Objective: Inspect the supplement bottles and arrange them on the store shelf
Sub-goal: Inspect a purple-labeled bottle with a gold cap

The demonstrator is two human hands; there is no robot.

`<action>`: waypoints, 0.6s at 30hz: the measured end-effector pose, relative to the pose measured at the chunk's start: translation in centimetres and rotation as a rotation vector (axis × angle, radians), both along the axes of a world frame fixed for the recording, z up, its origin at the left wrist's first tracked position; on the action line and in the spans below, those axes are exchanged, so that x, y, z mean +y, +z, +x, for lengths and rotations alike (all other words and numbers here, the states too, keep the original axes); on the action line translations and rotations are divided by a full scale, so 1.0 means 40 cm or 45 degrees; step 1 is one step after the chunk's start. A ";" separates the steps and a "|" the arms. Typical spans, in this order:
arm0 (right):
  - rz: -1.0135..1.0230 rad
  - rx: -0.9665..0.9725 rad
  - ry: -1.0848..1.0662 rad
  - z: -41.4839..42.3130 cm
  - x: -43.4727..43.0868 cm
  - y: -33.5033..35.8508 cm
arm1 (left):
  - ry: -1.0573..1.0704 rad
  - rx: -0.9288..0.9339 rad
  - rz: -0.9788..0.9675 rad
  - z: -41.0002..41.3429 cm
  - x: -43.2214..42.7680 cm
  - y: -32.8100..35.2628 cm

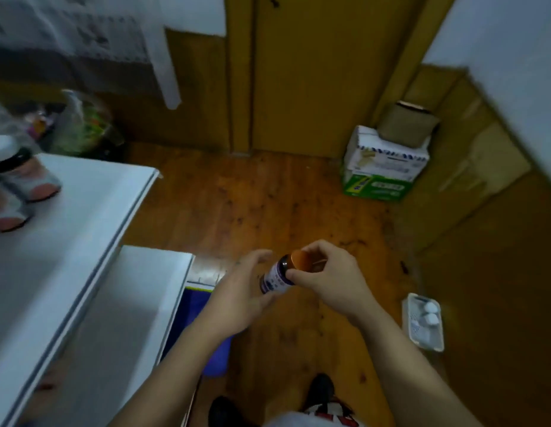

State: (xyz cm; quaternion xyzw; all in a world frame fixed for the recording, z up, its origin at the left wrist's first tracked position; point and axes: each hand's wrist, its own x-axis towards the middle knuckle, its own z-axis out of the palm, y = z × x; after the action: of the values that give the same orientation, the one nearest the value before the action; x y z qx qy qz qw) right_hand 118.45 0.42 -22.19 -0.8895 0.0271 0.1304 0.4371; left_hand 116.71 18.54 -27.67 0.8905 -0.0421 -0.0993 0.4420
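Right hand (326, 278) pinches supplement bottle (277, 277) at orange cap (302, 259); left hand (243, 291) cups base, fingers loose. Bottle tilts cap far-right; white shelf (83, 229) lies left, left hand nearer.

I find bare room on the white upper shelf top (92, 217), right of two blurred pale bottles (27, 183). Passage over the brown wooden floor (268, 204) is open. A white-and-green cardboard box (382, 171) and a white plastic tray (422, 334) obstruct the right side.
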 end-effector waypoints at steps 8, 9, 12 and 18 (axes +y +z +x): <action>-0.135 0.063 -0.533 -0.057 -0.472 -0.149 | -0.600 0.059 0.561 0.126 -0.447 -0.029; -0.156 0.073 -0.599 -0.066 -0.533 -0.172 | -0.665 0.070 0.621 0.137 -0.512 -0.032; -0.163 0.113 -0.811 -0.103 -0.702 -0.232 | -0.830 0.088 0.760 0.163 -0.705 -0.042; -0.182 0.255 -1.141 -0.190 -0.966 -0.314 | -1.077 -0.049 0.982 0.204 -1.007 -0.108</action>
State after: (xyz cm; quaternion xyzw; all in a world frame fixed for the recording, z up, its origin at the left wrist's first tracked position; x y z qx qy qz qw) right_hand 110.85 -38.24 -34.77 -0.8010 0.4599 0.0119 0.3831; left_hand 124.86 -21.75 -31.98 0.8947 -0.3637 -0.2594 0.0060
